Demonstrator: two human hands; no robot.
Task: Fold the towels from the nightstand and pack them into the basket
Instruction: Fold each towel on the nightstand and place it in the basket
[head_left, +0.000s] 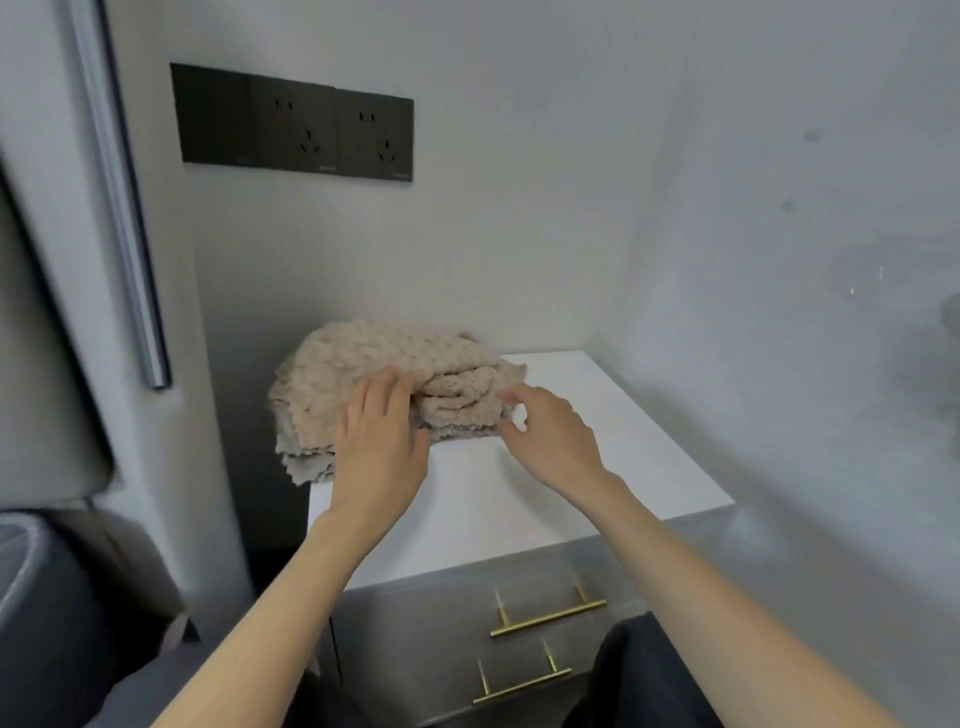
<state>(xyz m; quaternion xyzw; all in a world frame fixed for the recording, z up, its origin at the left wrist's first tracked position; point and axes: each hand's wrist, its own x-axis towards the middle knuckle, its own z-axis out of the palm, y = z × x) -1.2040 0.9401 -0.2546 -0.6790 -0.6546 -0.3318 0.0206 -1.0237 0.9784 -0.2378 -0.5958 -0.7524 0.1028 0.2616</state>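
A heap of beige knobbly towels (363, 364) lies bunched on the back left of the white nightstand top (597, 457), partly hanging over its left edge. My left hand (379, 441) rests flat on the front of the heap, fingers spread and touching the cloth. My right hand (550, 431) hovers at the heap's right end, thumb and forefinger curled apart just beside the fabric, holding nothing. No basket is in view.
The nightstand stands in a corner between two grey walls. Its grey drawer fronts carry two brass handles (545, 613). A black socket panel (296, 122) is on the back wall. A dark padded headboard and bed edge (57, 597) lie to the left.
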